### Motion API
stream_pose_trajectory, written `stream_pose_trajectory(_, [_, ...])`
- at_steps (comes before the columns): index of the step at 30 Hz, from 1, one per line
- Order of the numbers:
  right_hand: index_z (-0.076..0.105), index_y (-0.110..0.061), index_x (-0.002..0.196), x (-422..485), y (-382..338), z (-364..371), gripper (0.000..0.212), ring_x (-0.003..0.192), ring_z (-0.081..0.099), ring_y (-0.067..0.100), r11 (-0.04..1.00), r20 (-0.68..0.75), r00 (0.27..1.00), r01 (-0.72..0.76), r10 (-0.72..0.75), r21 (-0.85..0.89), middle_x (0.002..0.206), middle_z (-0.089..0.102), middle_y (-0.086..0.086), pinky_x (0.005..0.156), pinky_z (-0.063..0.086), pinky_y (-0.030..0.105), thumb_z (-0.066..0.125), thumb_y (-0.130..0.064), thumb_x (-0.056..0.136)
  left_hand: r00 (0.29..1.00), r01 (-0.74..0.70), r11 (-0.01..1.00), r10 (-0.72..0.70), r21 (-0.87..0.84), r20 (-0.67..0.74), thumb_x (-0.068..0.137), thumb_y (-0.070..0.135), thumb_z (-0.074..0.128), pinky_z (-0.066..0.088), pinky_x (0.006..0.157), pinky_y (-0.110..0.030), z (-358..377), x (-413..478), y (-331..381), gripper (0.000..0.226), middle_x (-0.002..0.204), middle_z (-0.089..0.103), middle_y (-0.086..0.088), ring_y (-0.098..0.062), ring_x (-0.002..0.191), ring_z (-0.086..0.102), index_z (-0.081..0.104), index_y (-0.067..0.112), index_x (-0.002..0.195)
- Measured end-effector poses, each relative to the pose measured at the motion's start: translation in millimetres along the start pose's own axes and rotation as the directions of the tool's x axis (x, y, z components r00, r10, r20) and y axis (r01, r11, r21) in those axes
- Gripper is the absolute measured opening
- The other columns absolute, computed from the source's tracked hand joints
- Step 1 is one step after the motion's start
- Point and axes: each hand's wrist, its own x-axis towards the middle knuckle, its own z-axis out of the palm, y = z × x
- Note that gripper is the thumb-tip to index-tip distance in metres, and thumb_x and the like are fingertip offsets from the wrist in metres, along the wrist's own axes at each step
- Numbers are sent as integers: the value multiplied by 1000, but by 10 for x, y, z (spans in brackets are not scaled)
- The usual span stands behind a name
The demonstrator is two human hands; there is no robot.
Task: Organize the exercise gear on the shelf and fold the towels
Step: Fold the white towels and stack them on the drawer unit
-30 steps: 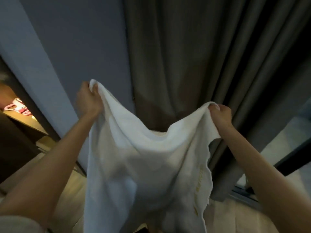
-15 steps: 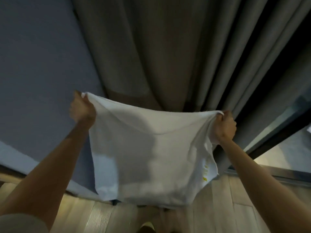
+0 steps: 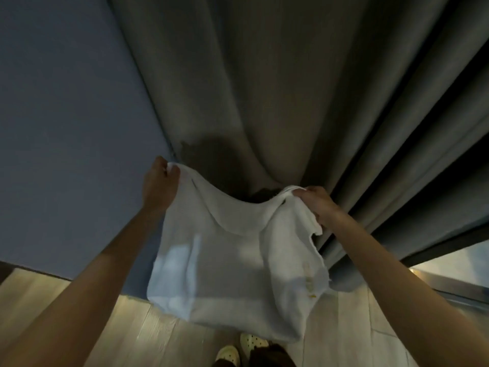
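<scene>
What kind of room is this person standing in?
Probably a home room, perhaps a bedroom: a floor-length grey curtain beside a blue wall, pale wood-plank floor, and a white towel being folded.

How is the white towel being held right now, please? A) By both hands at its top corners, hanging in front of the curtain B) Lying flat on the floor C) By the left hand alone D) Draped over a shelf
A: the left hand and right hand each grip a top corner of the white towel, which hangs before the curtain.

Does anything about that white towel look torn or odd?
The towel has a ragged, uneven right edge below the right hand, and faint yellowish marks near its lower right. Otherwise nothing stands out.
</scene>
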Motion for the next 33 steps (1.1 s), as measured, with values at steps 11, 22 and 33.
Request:
stream_pose_trajectory(11, [61, -20, 110, -286, -1, 268, 20, 96, 62, 28, 973, 115, 986, 93, -119, 209, 113, 59, 9, 70, 59, 34, 56, -10, 94, 873, 453, 691, -217, -564, 436, 96, 26, 53, 56, 57, -20, 345, -960, 431, 18, 88, 61, -8, -13, 75, 62, 56, 10, 90])
stream_pose_trajectory(22, [62, -24, 82, -56, -4, 232, 19, 99, 62, 29, 966, -90, 962, 252, -257, -65, 100, 65, 10, 81, 50, 32, 53, -11, 93, 916, 389, 697, -220, -602, 336, 98, 23, 52, 51, 61, -26, 258, -765, 118, 16, 78, 56, -7, -16, 70, 57, 50, 14, 84])
stream_pose_trajectory(33, [61, -22, 123, 445, -236, -392, 37, 102, 61, 36, 304, -23, 882, 138, -470, -942, 114, 62, 18, 78, 48, 39, 40, -7, 96, 964, -100, 975, 46, -197, -261, 100, 9, 41, 26, 67, -25, -292, 726, -173, 32, 79, 38, -7, -16, 78, 36, 30, 26, 75])
